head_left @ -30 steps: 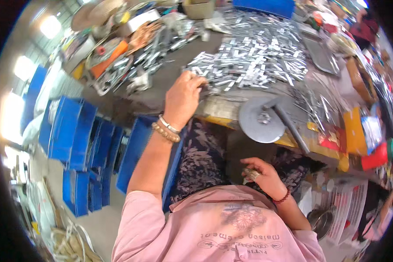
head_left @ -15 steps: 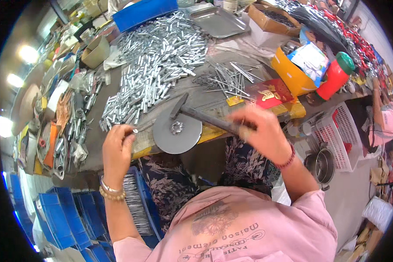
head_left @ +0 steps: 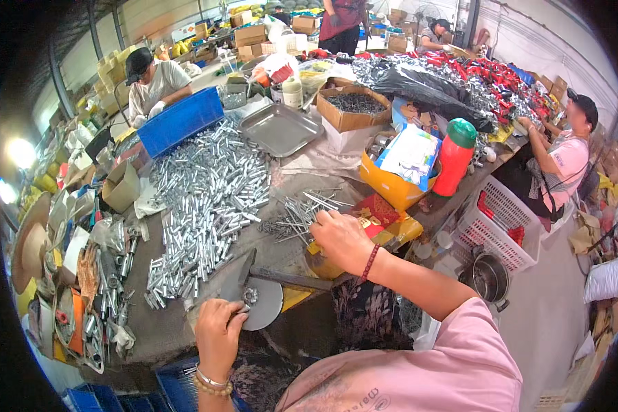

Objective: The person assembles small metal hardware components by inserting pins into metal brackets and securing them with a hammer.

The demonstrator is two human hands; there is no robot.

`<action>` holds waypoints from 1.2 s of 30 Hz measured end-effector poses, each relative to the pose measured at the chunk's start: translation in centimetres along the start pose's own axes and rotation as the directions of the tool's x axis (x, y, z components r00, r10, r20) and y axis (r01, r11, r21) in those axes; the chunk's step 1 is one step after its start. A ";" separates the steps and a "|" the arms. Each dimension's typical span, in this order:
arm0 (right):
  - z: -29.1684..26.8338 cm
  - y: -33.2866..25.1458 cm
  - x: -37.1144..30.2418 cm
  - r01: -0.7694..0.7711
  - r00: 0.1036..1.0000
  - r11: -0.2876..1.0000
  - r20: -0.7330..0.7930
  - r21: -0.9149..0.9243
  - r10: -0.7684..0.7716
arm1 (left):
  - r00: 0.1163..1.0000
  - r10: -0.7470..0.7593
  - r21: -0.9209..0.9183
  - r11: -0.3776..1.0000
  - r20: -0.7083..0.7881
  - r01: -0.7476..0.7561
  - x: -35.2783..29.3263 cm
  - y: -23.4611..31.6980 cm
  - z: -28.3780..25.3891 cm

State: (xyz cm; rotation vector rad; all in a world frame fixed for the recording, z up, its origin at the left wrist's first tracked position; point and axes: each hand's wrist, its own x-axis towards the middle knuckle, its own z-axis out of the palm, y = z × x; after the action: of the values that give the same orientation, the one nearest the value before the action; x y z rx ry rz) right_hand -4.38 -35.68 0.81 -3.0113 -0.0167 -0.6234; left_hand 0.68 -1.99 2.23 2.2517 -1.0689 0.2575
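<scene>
The left hand [head_left: 218,334] sits at the near edge of the desk [head_left: 309,168], its fingers pinched together on a small metal piece held against the round steel disc [head_left: 262,302]; what the piece is cannot be made out. A dark hammer [head_left: 281,277] lies across the disc, its head on the left and its handle running right.

The right hand [head_left: 342,240] reaches farther out, palm down, its fingers curled onto a loose heap of long nails [head_left: 302,214]; whether they grip any cannot be told. A red bead bracelet [head_left: 369,263] circles that wrist, and gold bangles [head_left: 210,384] circle the left one.

Left of the nails spreads a wide pile of short silver tubes [head_left: 206,192], reaching back to a blue bin [head_left: 180,120]. A steel tray [head_left: 281,128] lies behind, beside a cardboard box [head_left: 353,104] of dark parts. A red bottle [head_left: 453,158] with a green cap stands at the right, next to an orange tub [head_left: 384,185]. A white basket [head_left: 501,223] sits on the floor by the desk. Other people work at the far and right sides.
</scene>
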 end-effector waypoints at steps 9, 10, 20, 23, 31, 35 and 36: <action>-3.6 -3.3 0.8 0.209 0.969 0.913 -0.204 0.350 -0.143 | 0.995 -0.062 -0.018 0.998 -0.077 0.061 -0.6 -0.6 0.9; -4.7 -4.6 0.3 0.203 0.976 0.900 -0.158 0.385 -0.152 | 0.995 -0.061 -0.052 0.997 -0.078 0.057 -0.1 -0.8 1.4; -0.6 -11.8 -0.8 0.256 0.962 0.832 -0.042 0.492 -0.271 | 0.980 -0.179 -0.131 0.977 -0.082 0.168 -2.1 -0.7 0.6; -0.7 -12.0 -0.6 0.273 0.958 0.847 -0.052 0.456 -0.281 | 0.982 -0.168 -0.112 0.981 -0.090 0.158 -2.4 -0.8 0.6; -0.1 -11.3 -0.6 0.324 0.946 0.858 -0.102 0.400 -0.309 | 0.978 -0.182 -0.112 0.979 -0.097 0.171 -1.9 -0.9 0.8; 0.1 -11.1 -0.3 0.334 0.943 0.844 -0.139 0.421 -0.303 | 0.979 -0.179 -0.091 0.981 -0.101 0.170 -1.5 -0.9 0.9; 0.2 -11.2 -0.1 0.331 0.943 0.837 -0.143 0.436 -0.299 | 0.978 -0.179 -0.090 0.981 -0.102 0.170 -1.6 -1.0 0.9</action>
State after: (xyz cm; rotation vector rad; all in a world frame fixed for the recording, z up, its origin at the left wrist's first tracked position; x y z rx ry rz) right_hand -4.71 -24.53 1.32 -2.5388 -0.5853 -0.6393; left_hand 0.31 -1.09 0.45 2.2153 -0.8043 0.2564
